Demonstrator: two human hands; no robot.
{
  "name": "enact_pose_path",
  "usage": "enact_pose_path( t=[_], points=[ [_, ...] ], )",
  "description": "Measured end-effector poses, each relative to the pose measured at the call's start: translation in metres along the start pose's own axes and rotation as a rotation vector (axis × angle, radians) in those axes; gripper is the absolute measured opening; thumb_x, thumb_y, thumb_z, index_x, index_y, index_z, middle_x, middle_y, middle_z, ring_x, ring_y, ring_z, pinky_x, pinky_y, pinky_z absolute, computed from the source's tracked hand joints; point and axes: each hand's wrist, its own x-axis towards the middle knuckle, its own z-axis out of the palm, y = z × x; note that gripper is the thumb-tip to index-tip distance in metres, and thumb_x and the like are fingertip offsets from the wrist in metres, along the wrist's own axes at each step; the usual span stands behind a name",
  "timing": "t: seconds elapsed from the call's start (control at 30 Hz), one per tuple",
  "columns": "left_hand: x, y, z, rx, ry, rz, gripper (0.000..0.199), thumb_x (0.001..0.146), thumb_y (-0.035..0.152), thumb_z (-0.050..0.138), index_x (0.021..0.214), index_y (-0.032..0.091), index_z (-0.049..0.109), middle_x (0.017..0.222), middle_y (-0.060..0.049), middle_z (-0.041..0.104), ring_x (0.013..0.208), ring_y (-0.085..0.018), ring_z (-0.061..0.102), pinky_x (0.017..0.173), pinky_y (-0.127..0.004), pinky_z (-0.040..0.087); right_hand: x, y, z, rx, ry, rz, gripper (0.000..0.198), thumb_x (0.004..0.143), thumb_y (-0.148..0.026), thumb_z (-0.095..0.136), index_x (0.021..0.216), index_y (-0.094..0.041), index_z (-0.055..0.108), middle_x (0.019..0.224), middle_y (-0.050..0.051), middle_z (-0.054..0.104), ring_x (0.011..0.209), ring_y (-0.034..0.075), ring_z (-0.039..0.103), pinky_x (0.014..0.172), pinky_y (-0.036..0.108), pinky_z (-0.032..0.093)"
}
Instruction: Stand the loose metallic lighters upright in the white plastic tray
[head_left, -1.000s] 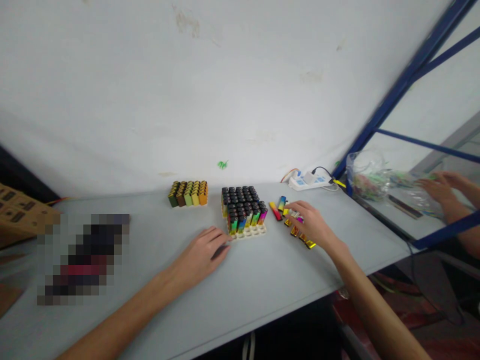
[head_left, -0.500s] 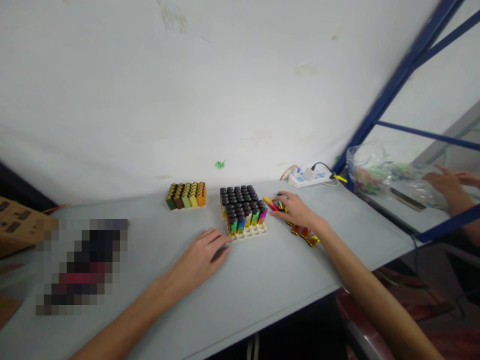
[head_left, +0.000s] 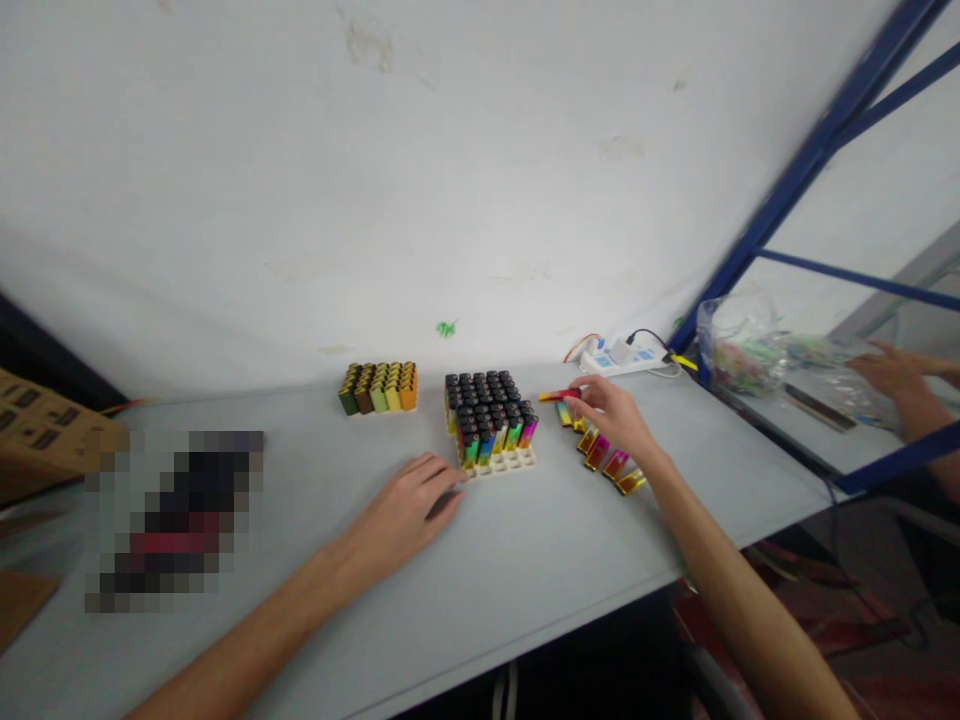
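Note:
My right hand point(head_left: 616, 418) pinches a red and yellow lighter point(head_left: 551, 397) above the right side of the table. Under and in front of that hand lies a slanting row of loose lighters point(head_left: 598, 450) in shiny gold, pink and other colours. Left of it, a white rack point(head_left: 517, 460) holds many upright lighters point(head_left: 487, 410) with black tops, and its front row of slots shows bare. My left hand point(head_left: 420, 500) rests on the table with thumb and fingers apart, fingertips at the rack's front left corner.
A block of gold-topped cases point(head_left: 379, 388) stands near the wall. A power strip point(head_left: 626, 355) with cables lies at the back right, beside a blue metal frame point(head_left: 784, 200). Beyond it are a co-worker's hands point(head_left: 892, 370) and plastic bags point(head_left: 742, 345). A cardboard box point(head_left: 52, 425) sits left.
My right hand has lifted the red and yellow lighter and turned it level, uncovering more of the loose row. My left hand stays by the rack. The view has shifted slightly.

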Motion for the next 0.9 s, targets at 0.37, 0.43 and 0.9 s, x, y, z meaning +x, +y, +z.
enact_pose_path(
  t=[0.37,0.43,0.9],
  points=[
    [0.0,0.001,0.0,0.017,-0.027,-0.005,0.014,0.102,0.019,0.059,0.112,0.02,0.069,0.104,-0.007,0.072,0.101,-0.025,0.067,0.097,-0.043,0.057,-0.017,-0.096,0.004,0.039,-0.301,-0.225,0.032,0.096,-0.052,0.071,0.11,-0.023,0.077,0.09,0.004,0.073,0.076,0.018,0.068,0.071,0.03,0.057],
    [0.0,0.001,0.0,0.021,-0.036,-0.004,0.014,0.102,0.018,0.059,0.112,0.019,0.069,0.105,-0.007,0.071,0.102,-0.025,0.066,0.096,-0.043,0.057,-0.019,-0.097,0.018,-0.088,-0.327,-0.335,0.028,0.1,-0.048,0.067,0.112,-0.025,0.077,0.092,0.004,0.074,0.078,0.018,0.069,0.075,0.031,0.058],
    [0.0,0.004,-0.003,0.031,-0.058,-0.021,0.012,0.101,0.017,0.061,0.111,0.02,0.068,0.105,-0.006,0.071,0.102,-0.025,0.066,0.096,-0.041,0.056,-0.01,-0.09,0.04,-0.349,-0.359,-0.458,0.028,0.106,-0.029,0.059,0.129,-0.022,0.073,0.111,0.01,0.073,0.099,0.023,0.073,0.092,0.036,0.06]
  ],
)
